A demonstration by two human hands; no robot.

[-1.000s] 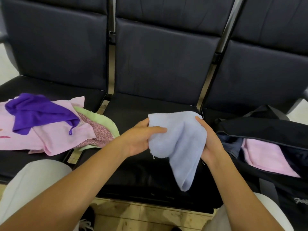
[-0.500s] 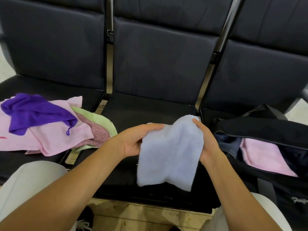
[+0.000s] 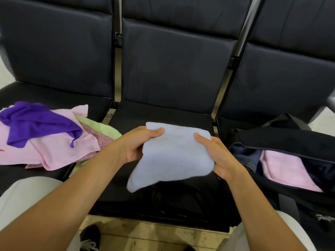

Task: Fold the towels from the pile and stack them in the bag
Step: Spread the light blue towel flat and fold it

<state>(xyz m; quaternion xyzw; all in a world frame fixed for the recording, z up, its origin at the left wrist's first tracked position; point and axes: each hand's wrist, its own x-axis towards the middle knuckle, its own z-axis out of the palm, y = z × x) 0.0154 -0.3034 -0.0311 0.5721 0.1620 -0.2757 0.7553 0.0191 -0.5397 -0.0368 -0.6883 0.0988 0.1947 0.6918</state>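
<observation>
Well to the left of the grip, the pile (image 3: 45, 134) lies unchanged on the left seat: purple towel (image 3: 36, 120) on top of pink towels (image 3: 59, 151), with green at the edge.

Left hand (image 3: 135, 144) pinches the light blue towel (image 3: 174, 156) at its upper left edge, thumb on top. One second ago the cloth hung bunched in a narrow drape; now it is spread flatter between both hands, one corner drooping below the left hand.

Right hand (image 3: 220, 158) clamps the right edge, thumb over the cloth.

Judgement: the towel is being squared up mid-fold, above the middle seat, not yet folded small enough to stack.

Just right of the grip, the bag (image 3: 290, 140) stands open, a folded pink towel (image 3: 284, 169) already inside.
</observation>
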